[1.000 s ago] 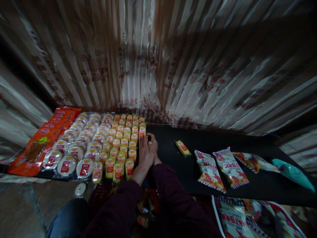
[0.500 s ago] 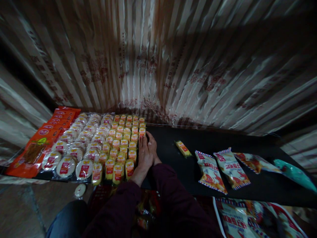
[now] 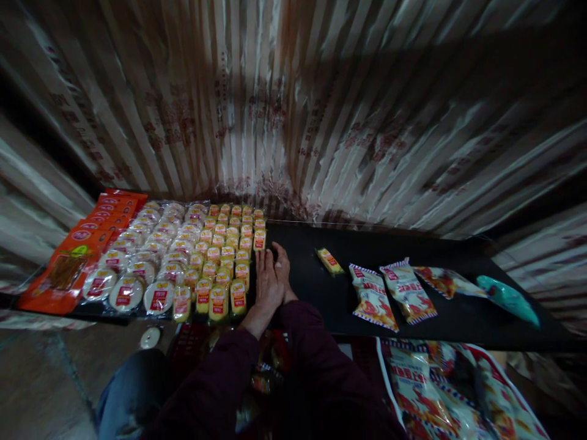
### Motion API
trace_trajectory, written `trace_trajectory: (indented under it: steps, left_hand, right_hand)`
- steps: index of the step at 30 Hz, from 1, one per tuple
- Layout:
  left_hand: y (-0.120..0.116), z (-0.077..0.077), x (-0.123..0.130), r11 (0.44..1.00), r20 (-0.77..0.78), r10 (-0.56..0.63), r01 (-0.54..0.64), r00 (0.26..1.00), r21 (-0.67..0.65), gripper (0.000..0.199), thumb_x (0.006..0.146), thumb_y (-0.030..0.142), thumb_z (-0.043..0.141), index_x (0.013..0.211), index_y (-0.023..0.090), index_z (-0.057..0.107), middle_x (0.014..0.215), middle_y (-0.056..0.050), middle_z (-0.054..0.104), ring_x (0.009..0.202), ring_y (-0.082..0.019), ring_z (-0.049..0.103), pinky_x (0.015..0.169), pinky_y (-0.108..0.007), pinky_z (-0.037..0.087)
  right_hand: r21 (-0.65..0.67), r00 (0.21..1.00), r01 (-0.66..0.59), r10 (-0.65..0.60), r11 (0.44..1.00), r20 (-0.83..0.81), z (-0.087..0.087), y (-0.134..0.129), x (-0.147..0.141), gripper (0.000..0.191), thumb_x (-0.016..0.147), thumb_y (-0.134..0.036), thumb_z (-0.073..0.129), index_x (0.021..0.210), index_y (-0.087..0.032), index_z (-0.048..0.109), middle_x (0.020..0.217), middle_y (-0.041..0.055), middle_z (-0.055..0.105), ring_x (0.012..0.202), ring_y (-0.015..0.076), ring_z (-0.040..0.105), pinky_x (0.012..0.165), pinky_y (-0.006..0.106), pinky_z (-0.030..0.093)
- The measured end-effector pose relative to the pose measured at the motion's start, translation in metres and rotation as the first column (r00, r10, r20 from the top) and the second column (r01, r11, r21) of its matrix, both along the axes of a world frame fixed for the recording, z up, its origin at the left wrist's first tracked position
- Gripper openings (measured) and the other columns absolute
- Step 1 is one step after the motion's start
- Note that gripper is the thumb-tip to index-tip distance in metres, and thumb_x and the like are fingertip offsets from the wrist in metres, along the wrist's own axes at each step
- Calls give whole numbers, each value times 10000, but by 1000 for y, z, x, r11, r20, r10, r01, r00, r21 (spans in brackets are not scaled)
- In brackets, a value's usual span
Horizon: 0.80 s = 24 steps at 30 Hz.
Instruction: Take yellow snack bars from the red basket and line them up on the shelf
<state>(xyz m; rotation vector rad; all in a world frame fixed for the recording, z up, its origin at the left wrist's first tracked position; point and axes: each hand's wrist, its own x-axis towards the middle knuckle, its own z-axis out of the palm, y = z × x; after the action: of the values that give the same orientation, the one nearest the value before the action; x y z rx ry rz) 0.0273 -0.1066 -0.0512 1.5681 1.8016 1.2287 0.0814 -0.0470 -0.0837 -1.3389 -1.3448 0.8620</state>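
Note:
My left hand (image 3: 266,287) lies along the right edge of the rows of small yellow wrapped cakes (image 3: 219,302). Its fingers are stretched forward side by side, their tips close to a cake in the rightmost column. My right hand (image 3: 284,275) rests against the left one on its right side, fingers extended and a little bent. Nothing shows in either hand, though the space under the palms is hidden. One more yellow wrapped cake (image 3: 329,261) lies alone on the black tabletop (image 3: 302,244), to the right of my hands.
Round white wrapped cakes (image 3: 159,297) and overlapping orange packets (image 3: 64,269) fill the left end. Rightward lie white snack bags (image 3: 373,296) and a green packet (image 3: 507,299). A white-rimmed container (image 3: 384,382) of similar bags stands below the front edge. Printed sheeting (image 3: 270,122) hangs behind.
The camera view has shifted slightly, so the right-hand bags appear further left. My hands stay together beside the yellow cakes, their fingertips drawn back slightly from the cake ahead.

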Motion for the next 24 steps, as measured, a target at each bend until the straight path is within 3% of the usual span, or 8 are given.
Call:
trace_trajectory:
  steps: [7, 16, 20, 24]
  left_hand:
    - [-50, 5, 4, 993, -10, -74, 72, 997, -89, 494, 931, 276, 309, 1339, 42, 460, 1427, -209, 443, 1390, -254, 335, 1154, -445, 292]
    - [-140, -7, -17, 986, -46, -168, 168, 985, -6, 445, 948, 286, 287, 1314, 106, 468, 1387, -175, 473, 1325, -214, 415, 1100, -416, 370]
    - [-188, -25, -40, 965, -124, -264, 261, 957, -40, 448, 948, 301, 284, 1295, 96, 479, 1353, -177, 510, 1301, -203, 444, 1094, -403, 377]
    - [-233, -56, -66, 924, -192, -370, 338, 909, -181, 426, 935, 335, 330, 1269, 145, 514, 1301, -145, 570, 1228, -190, 523, 1049, -392, 427]
  right_hand:
    - [-8, 999, -18, 19, 1000, 28, -3, -44, 9, 358, 709, -210, 477, 1017, -194, 658, 1133, 70, 655, 1100, 201, 557, 1040, 380, 390]
    - [-37, 970, -140, 145, 989, 194, 3, -136, 1, 358, 708, -134, 463, 976, -209, 688, 1137, 66, 645, 1105, 206, 549, 1023, 368, 398]
    - [-18, 946, -179, 177, 984, 271, -6, -189, -4, 406, 752, -124, 458, 1078, -241, 670, 1229, 56, 604, 1181, 204, 501, 1058, 381, 372]
    - [-64, 860, -342, 340, 937, 382, -36, -239, -9, 449, 772, -107, 479, 1165, -249, 645, 1348, 58, 538, 1262, 212, 451, 1073, 372, 364]
